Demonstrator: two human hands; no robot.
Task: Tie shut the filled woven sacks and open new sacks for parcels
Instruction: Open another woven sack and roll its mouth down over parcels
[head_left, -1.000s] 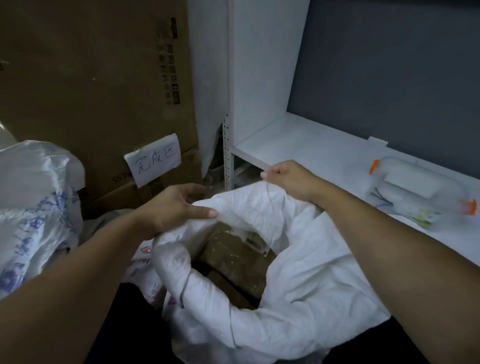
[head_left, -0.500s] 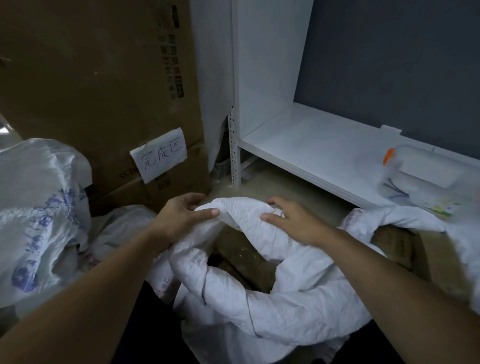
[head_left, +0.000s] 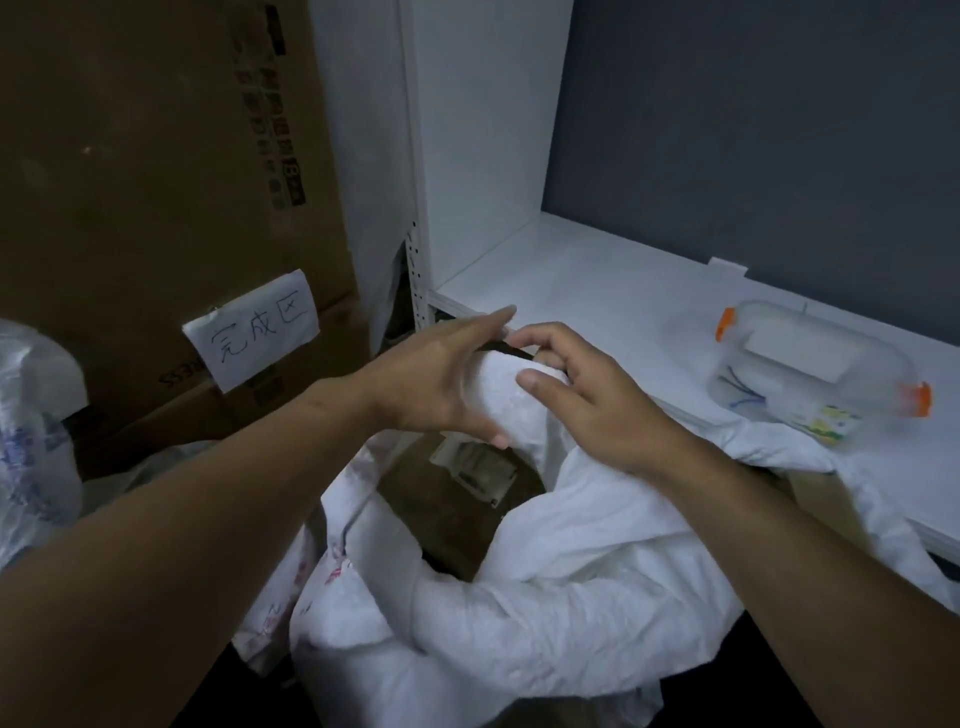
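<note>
A white woven sack (head_left: 545, 623) stands open low in the middle, with a brown cardboard parcel (head_left: 441, 509) inside it. Both hands meet at the bunched far rim (head_left: 498, 395) of the sack. My left hand (head_left: 431, 384) clasps the bunch from the left, with the fingers stretched behind it and the thumb under it. From the right, my right hand (head_left: 587, 405) grips the same bunch with curled fingers on top. A thin dark strip shows between the fingertips; I cannot tell what it is.
A filled sack with blue print (head_left: 31, 415) bulges at the left. Tall cardboard boxes (head_left: 156, 182) with a handwritten paper label (head_left: 254, 332) stand behind. A white shelf (head_left: 597, 291) at the right carries a clear bottle with orange caps (head_left: 821, 374). Another white sack (head_left: 893, 499) lies against the shelf edge.
My hands have come together and lifted, gathering the sack's far rim into one bunch. Earlier they held the rim apart with the mouth wide open.
</note>
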